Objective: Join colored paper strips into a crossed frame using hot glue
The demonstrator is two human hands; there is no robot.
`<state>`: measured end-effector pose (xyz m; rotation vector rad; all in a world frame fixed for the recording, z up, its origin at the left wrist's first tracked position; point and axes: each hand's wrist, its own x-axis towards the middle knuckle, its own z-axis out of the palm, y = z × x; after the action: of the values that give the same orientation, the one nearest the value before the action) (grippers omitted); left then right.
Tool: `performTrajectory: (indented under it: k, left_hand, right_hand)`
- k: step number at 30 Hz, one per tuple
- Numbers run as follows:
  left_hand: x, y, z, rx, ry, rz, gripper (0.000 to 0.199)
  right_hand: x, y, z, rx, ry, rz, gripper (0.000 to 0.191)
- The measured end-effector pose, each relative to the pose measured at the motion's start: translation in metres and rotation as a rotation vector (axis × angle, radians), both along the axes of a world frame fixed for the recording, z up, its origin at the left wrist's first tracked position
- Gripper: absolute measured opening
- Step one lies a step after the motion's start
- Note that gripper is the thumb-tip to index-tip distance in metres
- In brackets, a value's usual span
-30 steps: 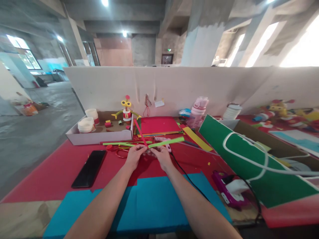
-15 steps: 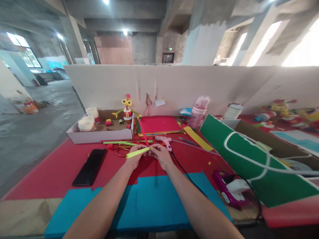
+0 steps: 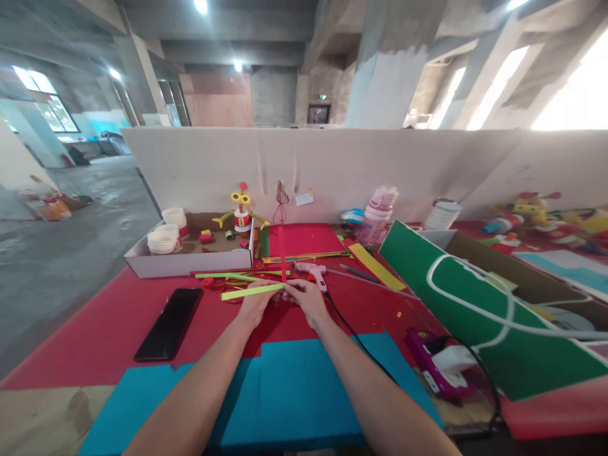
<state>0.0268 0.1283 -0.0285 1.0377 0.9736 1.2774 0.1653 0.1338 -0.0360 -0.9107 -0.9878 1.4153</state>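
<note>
Between the fingertips of my left hand (image 3: 255, 305) and my right hand (image 3: 306, 297), a yellow-green paper strip (image 3: 247, 292) and a red paper strip (image 3: 284, 256) meet at one end. The green strip points left over my left hand. The red one stands away from me, roughly at a right angle to it. Both hands are closed in a pinch at the joint, thumbs close together; the fingers beneath are partly hidden. Just beyond my right hand lies a pink glue gun (image 3: 311, 272). More green strips (image 3: 228, 276) lie beyond my left hand.
A black phone (image 3: 168, 324) lies left. Behind stand a white tray (image 3: 190, 265) with paper cups (image 3: 162, 240), a paper-cup figure (image 3: 242, 218) and red paper sheets (image 3: 308, 239). At right are a green box (image 3: 441, 297), a purple power strip (image 3: 439, 367) and a pink bottle (image 3: 379, 212).
The green strip has swung so its free end reaches further left. The red strip has turned from leaning left to nearly straight away from me. Both hands stay pinched together.
</note>
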Motion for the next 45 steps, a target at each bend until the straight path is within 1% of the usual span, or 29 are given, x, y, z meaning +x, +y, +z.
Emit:
performTrajectory:
  k: [2,5,10,13,16,20,26,36,41,45]
  left_hand:
    - [0.0019,0.0,0.0008,0.01,-0.023,0.005,0.026]
    - [0.0031,-0.0005,0.0023,0.065,-0.01,-0.03,0.03]
    - [-0.0003,0.0002,0.0009,0.094,0.147,0.056,0.024]
    - [-0.0019,0.0023,-0.0021,0.089,0.211,0.048,0.022]
    - [-0.0018,0.0036,-0.0045,0.103,0.231,0.049,0.022]
    - [-0.0013,0.0032,-0.0053,0.11,0.235,0.055,0.023]
    - [-0.0004,0.0009,-0.0009,0.089,0.206,0.057,0.022]
    - [-0.0008,0.0007,-0.0002,0.065,0.16,0.044,0.023]
    - [0.0003,-0.0004,0.0006,0.09,0.095,-0.007,0.023]
    - [-0.001,0.0006,-0.0012,0.134,0.139,0.007,0.023]
  right_hand:
    - [-0.0004,0.0004,-0.0003,-0.011,0.025,-0.033,0.032]
    - [-0.0016,-0.0002,0.0006,-0.031,0.052,-0.068,0.032]
    - [-0.0034,-0.0036,0.004,-0.038,0.047,-0.009,0.032]
    - [-0.0032,-0.0044,0.0056,-0.048,0.068,0.035,0.033]
    - [-0.0026,-0.0042,0.0065,-0.064,0.084,0.027,0.032]
    - [-0.0015,-0.0033,0.0063,-0.088,0.111,0.009,0.032]
    - [0.0,-0.0012,0.0034,-0.085,0.133,0.03,0.035]
    - [-0.0001,-0.003,0.0069,-0.104,0.136,0.065,0.038]
    - [0.0004,-0.001,0.0039,-0.07,0.112,0.021,0.037]
    - [0.0001,-0.0005,0.0049,-0.063,0.104,-0.015,0.038]
